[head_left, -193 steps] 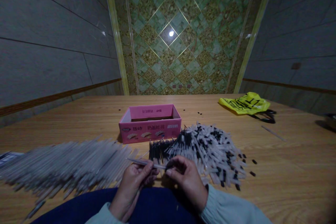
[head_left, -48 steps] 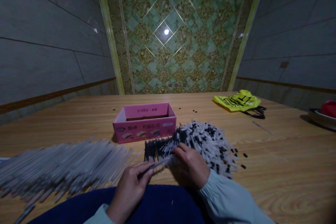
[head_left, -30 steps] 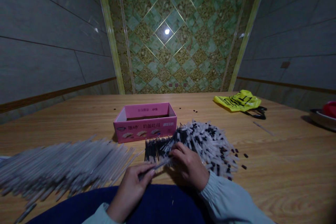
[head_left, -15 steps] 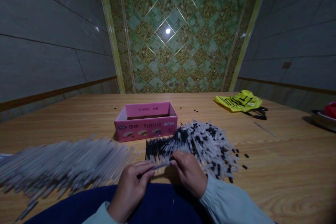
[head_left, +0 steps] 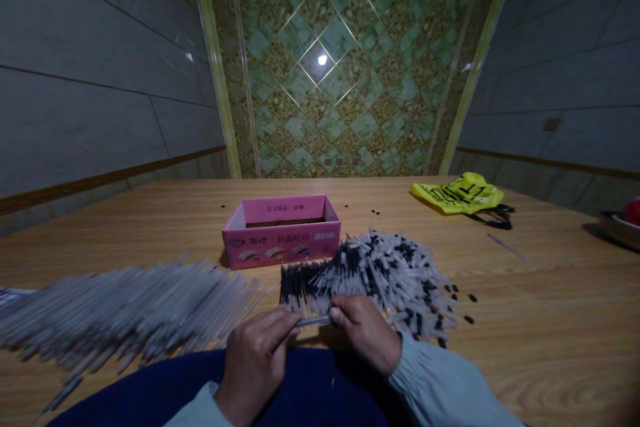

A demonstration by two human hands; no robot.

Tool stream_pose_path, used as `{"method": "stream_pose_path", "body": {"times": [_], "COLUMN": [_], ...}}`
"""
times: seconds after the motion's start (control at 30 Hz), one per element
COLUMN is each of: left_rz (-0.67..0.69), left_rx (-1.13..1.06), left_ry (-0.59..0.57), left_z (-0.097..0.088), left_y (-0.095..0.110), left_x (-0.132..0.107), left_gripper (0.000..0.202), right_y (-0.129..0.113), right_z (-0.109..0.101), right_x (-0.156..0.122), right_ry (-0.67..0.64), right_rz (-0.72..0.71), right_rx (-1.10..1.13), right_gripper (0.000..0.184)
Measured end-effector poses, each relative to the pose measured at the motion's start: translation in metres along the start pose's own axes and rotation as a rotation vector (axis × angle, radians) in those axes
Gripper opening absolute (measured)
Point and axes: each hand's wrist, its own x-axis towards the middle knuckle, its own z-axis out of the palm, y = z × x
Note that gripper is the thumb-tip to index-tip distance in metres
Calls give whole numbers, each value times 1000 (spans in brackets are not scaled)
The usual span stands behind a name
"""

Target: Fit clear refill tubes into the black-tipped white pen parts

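Close to the table's near edge, my left hand (head_left: 257, 360) is closed around a thin clear pen tube (head_left: 313, 321). My right hand (head_left: 365, 332) pinches the tube's right end, fingers curled. Just beyond my hands lies a row of black-filled refills (head_left: 305, 281). Behind and right of it is a heap of short clear pieces with black ends (head_left: 400, 267). A wide spread of long clear tubes (head_left: 125, 310) covers the table to the left.
A pink open cardboard box (head_left: 283, 240) stands behind the refills. A yellow plastic bag (head_left: 463, 192) lies at the back right on a dark object. Small black caps (head_left: 470, 298) are scattered right of the heap. A dish with something red (head_left: 625, 220) sits at the far right.
My right hand has drawn back from the heap toward my left hand, and both now hold the one tube between them. The view has shifted slightly.
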Motion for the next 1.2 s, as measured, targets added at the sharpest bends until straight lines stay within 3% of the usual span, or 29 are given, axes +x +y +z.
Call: {"method": "stream_pose_path", "body": {"times": [0.1, 0.2, 0.4, 0.53, 0.63, 0.7, 0.73, 0.83, 1.0, 1.2], "left_rz": [24, -21, -77, -135, -257, -342, -371, -391, -420, -479], "left_rx": [63, 109, 20, 0, 106, 178, 203, 227, 266, 360], "left_ry": [-17, -107, -216, -118, 87, 168, 172, 50, -131, -184], "left_z": [0, -1, -8, -18, -26, -30, -30, -29, -20, -16], "left_y": [3, 5, 6, 2, -7, -13, -15, -18, -24, -35], "left_x": [-2, -2, 7, 16, 19, 20, 20, 18, 9, 1], "left_gripper": [30, 31, 34, 34, 48, 50, 47, 30, 21, 19], "right_y": [4, 9, 19, 13, 5, 0, -3, -11, -24, -30], "right_z": [2, 6, 12, 0, -22, -40, -48, -63, -49, -24], "right_x": [2, 6, 9, 16, 38, 62, 77, 124, 183, 201], "right_ry": [-36, -71, -213, -115, 99, 272, 361, 444, 397, 287], "right_rz": [43, 99, 223, 217, 154, 122, 110, 111, 132, 83], "right_rx": [130, 258, 545, 650, 528, 286, 97, -62, -260, -322], "right_gripper": [30, 32, 36, 40, 40, 42, 44, 40, 24, 25]}}
